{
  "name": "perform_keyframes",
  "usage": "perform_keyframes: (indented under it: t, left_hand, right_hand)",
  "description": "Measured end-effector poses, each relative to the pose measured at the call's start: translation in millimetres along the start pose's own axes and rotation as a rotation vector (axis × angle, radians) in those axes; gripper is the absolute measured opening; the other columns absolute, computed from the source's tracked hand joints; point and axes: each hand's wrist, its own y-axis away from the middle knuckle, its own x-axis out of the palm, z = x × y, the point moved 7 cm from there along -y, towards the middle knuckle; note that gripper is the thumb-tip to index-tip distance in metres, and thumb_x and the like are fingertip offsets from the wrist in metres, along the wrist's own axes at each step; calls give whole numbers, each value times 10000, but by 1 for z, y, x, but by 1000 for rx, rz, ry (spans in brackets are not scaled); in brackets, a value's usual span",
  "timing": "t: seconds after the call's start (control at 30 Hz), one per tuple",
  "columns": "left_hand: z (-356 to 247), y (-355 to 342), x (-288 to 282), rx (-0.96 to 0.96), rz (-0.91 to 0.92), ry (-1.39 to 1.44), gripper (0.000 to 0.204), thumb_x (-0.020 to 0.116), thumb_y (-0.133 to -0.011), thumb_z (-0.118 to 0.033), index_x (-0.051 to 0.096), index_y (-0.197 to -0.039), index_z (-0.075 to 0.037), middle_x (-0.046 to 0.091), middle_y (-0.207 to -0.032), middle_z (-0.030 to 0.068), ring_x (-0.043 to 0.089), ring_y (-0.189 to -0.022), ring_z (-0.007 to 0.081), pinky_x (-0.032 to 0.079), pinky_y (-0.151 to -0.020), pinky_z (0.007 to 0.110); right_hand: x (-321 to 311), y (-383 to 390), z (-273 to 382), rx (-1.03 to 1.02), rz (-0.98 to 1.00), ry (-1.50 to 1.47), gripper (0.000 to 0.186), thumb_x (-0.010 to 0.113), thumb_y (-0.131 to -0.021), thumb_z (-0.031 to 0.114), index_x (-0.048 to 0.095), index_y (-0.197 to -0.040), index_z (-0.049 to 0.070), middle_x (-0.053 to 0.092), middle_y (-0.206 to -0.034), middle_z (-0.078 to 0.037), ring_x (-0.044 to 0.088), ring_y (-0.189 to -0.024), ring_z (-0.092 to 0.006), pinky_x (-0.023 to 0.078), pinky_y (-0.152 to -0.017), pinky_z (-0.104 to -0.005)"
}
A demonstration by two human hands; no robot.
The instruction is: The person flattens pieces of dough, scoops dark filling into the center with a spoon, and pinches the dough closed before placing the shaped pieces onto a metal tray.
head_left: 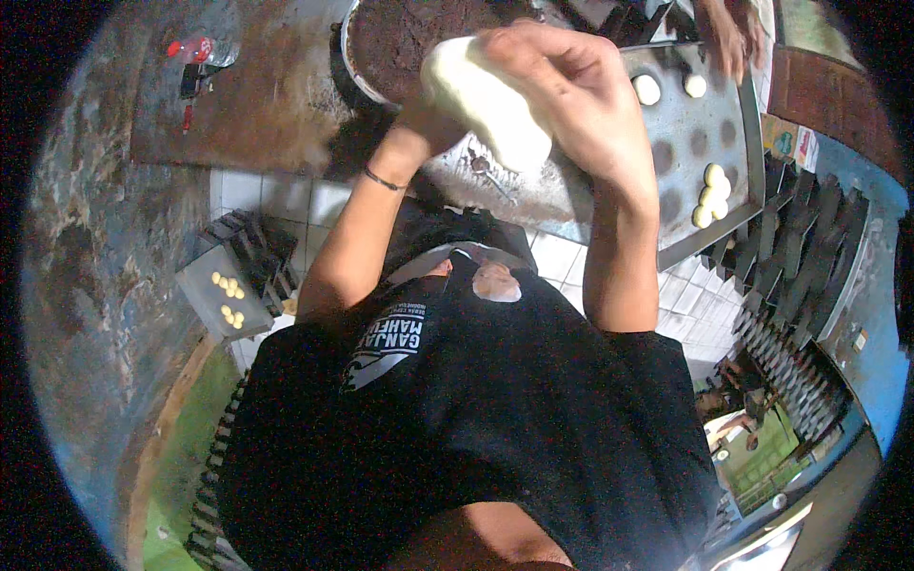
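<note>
While the dough (490, 105) is raised between both hands beside the pan (347, 49), a light, even touch should serve best — a hard pinch could tear it. The right hand (592, 100) grips its upper edge; the left hand (426, 131) is mostly hidden behind, its grip impossible to tell. Glare blanks the dough's surface — the frame crops the pan.

The single camera sits on the person's head and looks steeply down, quite near to the hands (595, 105). Its wide, round view takes in the tabletop (271, 119) left of the hands and the black shirt (495, 419) on the wearer's side.
</note>
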Motion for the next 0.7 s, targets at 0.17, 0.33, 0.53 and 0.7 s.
perform_keyframes:
  t: [0.17,0.33,0.53,0.7]
  left_hand:
    - [-17,43,-35,-151,28,566,831,963,-678,-176,544,-1375,-5,602,-1369,158,594,-1267,274,452,-1121,421]
    - [22,73,-53,-232,-16,424,818,916,-736,-144,475,-1403,30,604,-1345,184,605,-1247,293,490,-1054,429]
    - [69,92,-128,-486,-300,597,456,789,-901,-235,645,-1222,55,754,-1092,136,734,-970,262,573,-908,382]
    - [102,113,-165,-660,-315,709,430,755,-918,-215,640,-1235,50,742,-1073,138,728,-949,216,580,-893,355]
  right_hand:
    - [-24,10,-62,72,-220,493,625,466,-1088,504,713,-928,-48,596,-700,-232,621,-680,-323,478,-661,-442]
    - [-33,97,-328,493,-32,1134,523,604,-987,495,709,-967,-17,718,-894,-269,721,-902,-444,585,-802,-529]
    - [-5,163,-394,302,39,1060,219,595,-943,80,587,-1151,12,665,-1138,-234,681,-949,-481,574,-819,-514]
    - [6,66,-265,78,40,789,214,595,-944,56,591,-1157,40,660,-1019,-252,661,-920,-477,532,-763,-542]
